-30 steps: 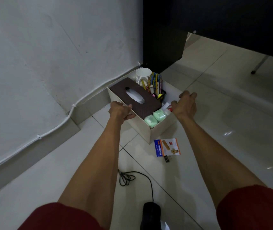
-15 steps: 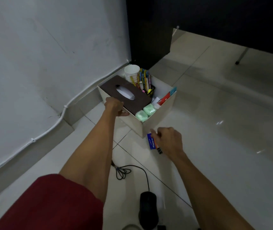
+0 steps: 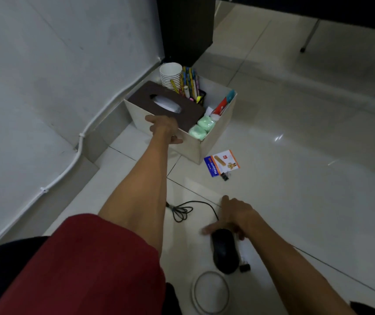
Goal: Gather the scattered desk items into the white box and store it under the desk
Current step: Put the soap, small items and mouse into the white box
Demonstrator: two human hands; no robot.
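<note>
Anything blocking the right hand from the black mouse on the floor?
Nothing visible does. The right hand is at the front end of the mouse, fingers spread; the left hand grips the white box.

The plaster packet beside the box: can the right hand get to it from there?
Probably yes. The right hand is at the black mouse, and little but bare floor tile lies between it and the plaster packet.

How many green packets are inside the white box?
2. One green packet in the white box's near corner, the other behind it, beside the tissue box. Others may be hidden.
</note>
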